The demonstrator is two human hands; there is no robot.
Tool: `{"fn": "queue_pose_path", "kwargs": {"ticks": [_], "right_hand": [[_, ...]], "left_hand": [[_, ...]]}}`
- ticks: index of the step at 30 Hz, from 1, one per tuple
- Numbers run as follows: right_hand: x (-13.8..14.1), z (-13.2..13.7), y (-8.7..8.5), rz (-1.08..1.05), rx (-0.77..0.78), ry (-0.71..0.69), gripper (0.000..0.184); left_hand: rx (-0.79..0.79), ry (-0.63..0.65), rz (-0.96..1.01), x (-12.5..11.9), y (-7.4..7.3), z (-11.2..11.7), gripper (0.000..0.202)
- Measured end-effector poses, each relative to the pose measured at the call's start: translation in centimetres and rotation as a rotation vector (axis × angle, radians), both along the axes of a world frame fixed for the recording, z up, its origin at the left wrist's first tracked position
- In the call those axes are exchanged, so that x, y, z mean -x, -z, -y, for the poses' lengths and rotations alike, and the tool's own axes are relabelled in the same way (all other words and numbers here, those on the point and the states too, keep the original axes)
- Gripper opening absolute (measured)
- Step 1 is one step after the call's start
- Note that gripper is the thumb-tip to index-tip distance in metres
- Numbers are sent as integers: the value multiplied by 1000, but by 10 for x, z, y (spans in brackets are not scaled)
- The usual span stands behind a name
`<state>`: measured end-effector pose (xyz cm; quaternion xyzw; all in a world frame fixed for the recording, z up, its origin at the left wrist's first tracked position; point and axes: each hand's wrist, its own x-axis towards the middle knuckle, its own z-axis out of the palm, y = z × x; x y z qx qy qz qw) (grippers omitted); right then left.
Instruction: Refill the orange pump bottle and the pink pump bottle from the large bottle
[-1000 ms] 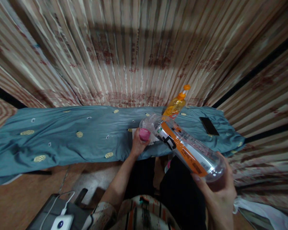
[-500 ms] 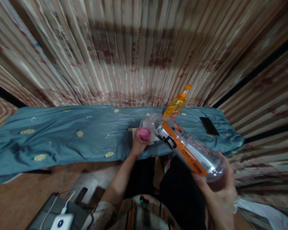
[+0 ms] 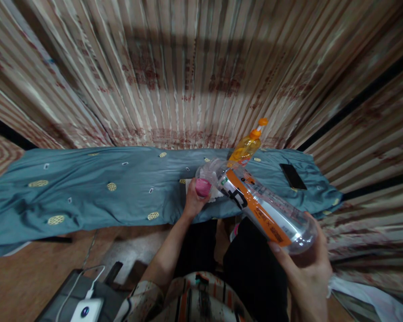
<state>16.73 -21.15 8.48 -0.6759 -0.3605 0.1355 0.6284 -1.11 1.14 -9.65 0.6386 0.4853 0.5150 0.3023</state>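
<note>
My right hand (image 3: 305, 268) is wrapped round the base of a large clear plastic bottle (image 3: 255, 203) with an orange and silver label. The bottle is tilted, its neck end lower left and meeting a small clear cup (image 3: 203, 176). Something pink shows in or on the cup; I cannot make out which. My left hand (image 3: 195, 201) is closed round the cup, over the near edge of the cloth-covered table. A white sheet like a napkin (image 3: 216, 194) lies partly hidden behind that hand. Whether liquid is flowing between bottle and cup cannot be made out.
An orange pump bottle (image 3: 245, 150) stands behind the large bottle on the teal cloth (image 3: 87, 188). A black phone (image 3: 293, 176) lies to the right. Striped curtains (image 3: 195, 80) hang behind. At lower left, a white power bank (image 3: 87, 311) with a cable rests on a grey seat.
</note>
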Motion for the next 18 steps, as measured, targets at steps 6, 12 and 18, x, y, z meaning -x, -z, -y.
{"fn": "queue_pose_path", "kwargs": {"ticks": [6, 12, 18], "right_hand": [[1, 1, -3, -15, 11, 4, 108], [1, -1, -5, -10, 36, 39, 113], [0, 0, -3, -15, 7, 18, 110]], "left_hand": [[15, 15, -1, 1, -4, 1, 86], [14, 12, 2, 0, -5, 2, 85], [-3, 17, 4, 0, -3, 1, 85]]}}
